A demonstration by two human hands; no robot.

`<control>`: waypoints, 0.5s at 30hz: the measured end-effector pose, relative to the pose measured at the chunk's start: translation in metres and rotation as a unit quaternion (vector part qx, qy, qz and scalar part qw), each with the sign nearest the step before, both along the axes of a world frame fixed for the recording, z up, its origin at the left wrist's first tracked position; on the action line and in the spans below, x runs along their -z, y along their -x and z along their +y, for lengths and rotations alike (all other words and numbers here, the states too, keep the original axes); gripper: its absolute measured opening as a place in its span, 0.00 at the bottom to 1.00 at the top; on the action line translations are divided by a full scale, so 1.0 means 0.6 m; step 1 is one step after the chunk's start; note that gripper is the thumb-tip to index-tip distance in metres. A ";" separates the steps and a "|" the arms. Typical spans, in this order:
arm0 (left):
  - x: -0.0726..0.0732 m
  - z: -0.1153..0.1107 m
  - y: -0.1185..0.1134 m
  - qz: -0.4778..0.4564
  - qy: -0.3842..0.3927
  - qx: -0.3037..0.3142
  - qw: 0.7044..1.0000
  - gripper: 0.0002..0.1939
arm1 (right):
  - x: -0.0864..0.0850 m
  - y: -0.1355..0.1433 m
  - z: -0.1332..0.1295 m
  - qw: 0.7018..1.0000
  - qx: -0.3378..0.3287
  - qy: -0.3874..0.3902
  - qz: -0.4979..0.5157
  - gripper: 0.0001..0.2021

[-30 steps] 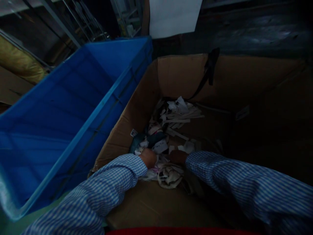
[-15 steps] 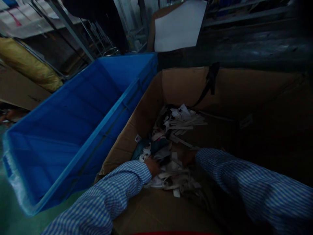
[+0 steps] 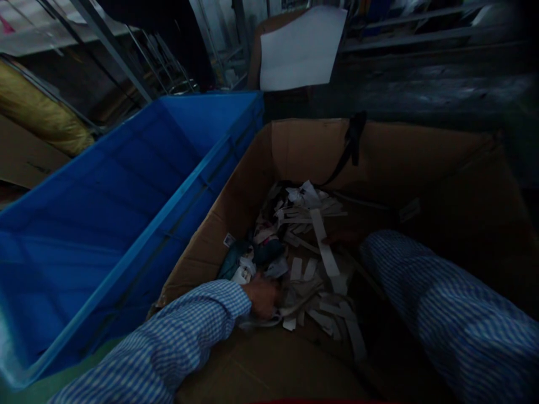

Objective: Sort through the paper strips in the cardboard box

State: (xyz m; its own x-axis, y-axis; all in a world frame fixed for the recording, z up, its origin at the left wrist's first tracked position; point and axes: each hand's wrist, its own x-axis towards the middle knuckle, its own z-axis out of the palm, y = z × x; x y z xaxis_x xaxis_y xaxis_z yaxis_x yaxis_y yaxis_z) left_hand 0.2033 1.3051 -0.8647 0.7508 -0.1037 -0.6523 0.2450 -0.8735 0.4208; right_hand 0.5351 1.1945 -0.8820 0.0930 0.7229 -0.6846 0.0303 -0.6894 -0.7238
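Nearby, blue bin, black strap, cardboard box

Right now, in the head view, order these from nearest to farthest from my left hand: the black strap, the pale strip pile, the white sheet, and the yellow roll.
1. Pale strip pile: touching the left hand, inside the cardboard box.
2. Black strap: hanging over the box's far wall.
3. White sheet and yellow roll: sheet behind the box, roll far left past the blue bin; too close to call.

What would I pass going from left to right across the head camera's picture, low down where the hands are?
Blue bin → left hand → pale paper strips → right sleeve, its hand lost in shadow; hand, strips and sleeve all sit inside the cardboard box.
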 end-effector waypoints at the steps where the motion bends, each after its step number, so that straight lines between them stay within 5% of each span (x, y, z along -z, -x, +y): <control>1: -0.013 0.006 -0.014 -0.019 0.032 -0.034 0.999 0.22 | -0.003 0.001 0.003 1.000 0.007 -0.005 0.019 0.05; 6: -0.057 0.024 -0.086 -0.113 0.139 -0.257 0.950 0.28 | -0.034 0.061 0.045 0.992 -0.053 -0.027 0.109 0.04; 8: -0.062 0.027 -0.101 -0.114 0.233 -0.368 0.893 0.29 | -0.053 0.103 0.071 0.986 -0.091 -0.044 0.130 0.05; 12: -0.059 0.036 -0.108 -0.110 0.382 -0.583 0.709 0.25 | -0.085 0.132 0.115 0.976 -0.158 -0.080 0.124 0.10; 15: -0.049 0.048 -0.102 -0.131 0.348 -0.619 0.692 0.22 | -0.096 0.074 0.118 0.983 -0.168 -0.065 0.037 0.09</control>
